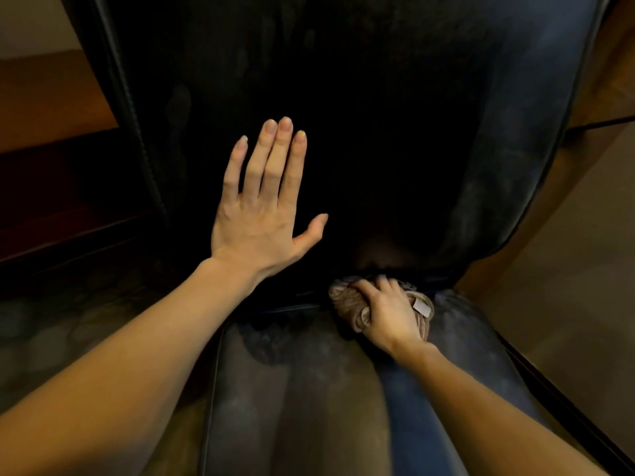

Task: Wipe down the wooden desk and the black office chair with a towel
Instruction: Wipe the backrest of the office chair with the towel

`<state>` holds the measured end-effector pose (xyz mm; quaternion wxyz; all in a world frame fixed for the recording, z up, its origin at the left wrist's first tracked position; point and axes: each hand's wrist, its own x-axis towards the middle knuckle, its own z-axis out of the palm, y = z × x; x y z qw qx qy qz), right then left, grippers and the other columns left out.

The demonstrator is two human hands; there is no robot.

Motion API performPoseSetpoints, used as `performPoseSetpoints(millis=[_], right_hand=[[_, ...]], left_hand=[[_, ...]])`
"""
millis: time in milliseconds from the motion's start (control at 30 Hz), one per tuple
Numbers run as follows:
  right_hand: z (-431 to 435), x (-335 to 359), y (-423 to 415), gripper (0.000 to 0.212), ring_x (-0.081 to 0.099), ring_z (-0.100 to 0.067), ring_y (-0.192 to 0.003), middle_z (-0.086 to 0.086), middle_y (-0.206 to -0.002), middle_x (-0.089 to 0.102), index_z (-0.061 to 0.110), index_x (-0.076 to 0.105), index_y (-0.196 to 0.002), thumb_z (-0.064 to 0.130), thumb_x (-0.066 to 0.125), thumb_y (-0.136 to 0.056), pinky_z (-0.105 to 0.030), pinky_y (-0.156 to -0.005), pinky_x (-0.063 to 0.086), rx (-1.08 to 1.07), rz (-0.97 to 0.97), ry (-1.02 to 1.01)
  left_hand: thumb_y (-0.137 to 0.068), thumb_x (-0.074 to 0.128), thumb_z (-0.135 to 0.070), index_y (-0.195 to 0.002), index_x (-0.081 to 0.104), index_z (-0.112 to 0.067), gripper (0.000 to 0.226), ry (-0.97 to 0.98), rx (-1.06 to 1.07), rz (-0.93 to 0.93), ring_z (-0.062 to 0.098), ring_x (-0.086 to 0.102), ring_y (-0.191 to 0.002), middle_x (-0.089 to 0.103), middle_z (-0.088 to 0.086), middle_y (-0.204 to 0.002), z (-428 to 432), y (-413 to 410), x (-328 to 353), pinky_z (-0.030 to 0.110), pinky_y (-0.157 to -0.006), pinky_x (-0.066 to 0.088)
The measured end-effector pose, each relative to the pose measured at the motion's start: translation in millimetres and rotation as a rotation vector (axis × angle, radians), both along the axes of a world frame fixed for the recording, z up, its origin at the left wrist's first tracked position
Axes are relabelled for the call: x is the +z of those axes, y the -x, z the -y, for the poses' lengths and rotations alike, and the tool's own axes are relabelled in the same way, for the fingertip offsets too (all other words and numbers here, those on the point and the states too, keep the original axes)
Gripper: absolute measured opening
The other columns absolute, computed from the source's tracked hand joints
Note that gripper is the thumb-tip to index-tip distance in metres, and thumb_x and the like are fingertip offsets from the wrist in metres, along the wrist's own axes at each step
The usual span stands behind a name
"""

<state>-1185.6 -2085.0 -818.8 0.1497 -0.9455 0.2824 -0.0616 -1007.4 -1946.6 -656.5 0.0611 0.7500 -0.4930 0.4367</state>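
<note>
Gripped in the right hand (388, 310), a bunched towel (347, 300) is pressed into the chair (515, 139) crease; the left hand (261, 214) is laid flat, fingers straight, on the backrest (395, 115).

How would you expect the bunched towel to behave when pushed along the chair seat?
Likely floppy: the towel crumples into folds under the right hand. Probably light, since that one hand gathers it. It should slide on the smooth chair seat.
</note>
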Motion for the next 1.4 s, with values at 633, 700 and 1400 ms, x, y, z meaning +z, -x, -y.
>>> performPoseSetpoints(millis=[633, 700, 1400], right_hand=[[-18, 123, 65, 0.068, 0.045, -0.028, -0.126, 0.004, -0.133, 0.052, 0.039, 0.041, -0.147, 0.054, 0.058, -0.083, -0.046, -0.101, 0.040, 0.012, -0.103, 0.066], [-13, 145, 89, 0.071, 0.052, -0.027, -0.118, 0.006, -0.129, 0.056, 0.039, 0.043, -0.145, 0.058, 0.053, -0.078, -0.044, -0.095, 0.045, 0.042, 0.065, 0.172], [143, 368, 77, 0.092, 0.011, -0.036, -0.153, -0.012, -0.166, 0.020, 0.038, 0.019, -0.162, 0.043, 0.070, -0.086, -0.065, -0.121, 0.015, 0.058, 0.314, 0.532]], left_hand=[[-0.090, 0.032, -0.071, -0.161, 0.009, 0.000, 0.103, -0.244, 0.002, -0.187, 0.032, -0.004, -0.158, 0.001, 0.022, -0.170, -14, 23, 42, 0.054, -0.127, 0.007], [-0.088, 0.032, -0.074, -0.161, 0.009, -0.001, 0.106, -0.298, -0.004, -0.218, 0.032, -0.003, -0.158, 0.001, 0.021, -0.170, -17, 26, 47, 0.053, -0.127, 0.007], [-0.063, 0.073, -0.082, -0.160, -0.023, -0.027, 0.147, -0.239, 0.114, -0.594, 0.042, -0.028, -0.151, -0.033, 0.011, -0.164, 70, 50, 167, 0.080, -0.112, 0.002]])
